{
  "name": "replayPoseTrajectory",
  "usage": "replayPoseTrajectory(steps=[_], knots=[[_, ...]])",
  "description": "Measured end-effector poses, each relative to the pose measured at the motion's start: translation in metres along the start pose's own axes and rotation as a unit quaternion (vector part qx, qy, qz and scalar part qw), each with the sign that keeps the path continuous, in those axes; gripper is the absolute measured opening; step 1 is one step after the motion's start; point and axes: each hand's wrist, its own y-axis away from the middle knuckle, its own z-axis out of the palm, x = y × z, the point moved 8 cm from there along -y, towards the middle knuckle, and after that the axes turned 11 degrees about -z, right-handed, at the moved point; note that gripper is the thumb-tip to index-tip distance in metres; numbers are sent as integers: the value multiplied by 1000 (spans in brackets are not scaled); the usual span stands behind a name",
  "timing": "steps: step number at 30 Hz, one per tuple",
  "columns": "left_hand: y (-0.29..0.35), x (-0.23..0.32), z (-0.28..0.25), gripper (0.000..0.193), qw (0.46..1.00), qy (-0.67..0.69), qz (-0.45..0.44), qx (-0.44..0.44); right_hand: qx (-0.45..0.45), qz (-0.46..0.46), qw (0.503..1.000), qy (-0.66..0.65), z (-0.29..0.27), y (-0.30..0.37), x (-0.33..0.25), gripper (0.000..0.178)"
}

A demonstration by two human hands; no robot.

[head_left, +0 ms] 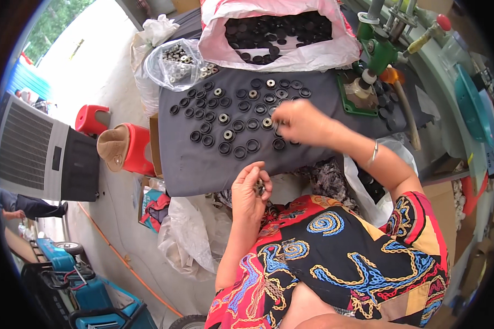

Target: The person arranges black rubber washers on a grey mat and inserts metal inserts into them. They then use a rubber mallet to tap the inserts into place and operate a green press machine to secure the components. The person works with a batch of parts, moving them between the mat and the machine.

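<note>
Many black ring-shaped parts (252, 145) lie spread over the grey cloth-covered table (181, 170), and a few have a shiny round metal piece (224, 118) set in the middle. My left hand (248, 192) is at the table's near edge, palm up, its fingers curled round several small metal pieces (259, 188). Over the right side of the rings is my right hand (303, 122), fingers pinched together and pointing left. Whatever its fingertips hold is hidden. A bracelet circles the right wrist.
At the back sit a clear bag of small metal parts (170, 77) and a large white sack (214, 46) of black discs. A green hand press (381, 55) and a wooden-handled mallet (406, 107) stand at right. Red stools (137, 151) are at left. A person's legs (35, 207) show far left.
</note>
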Motion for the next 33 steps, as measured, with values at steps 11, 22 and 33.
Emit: replayPoseTrajectory(steps=[11,22,33], knots=[[0,14,-6,15,999,50,12,-2,-52,82,989,110,11,-29,124,22],[-10,14,-7,18,997,61,7,-37,-147,96,968,178,24,-39,125,16],[-12,5,2,44,981,192,-2,-35,-79,-164,983,-23,30,0,-59,17]])
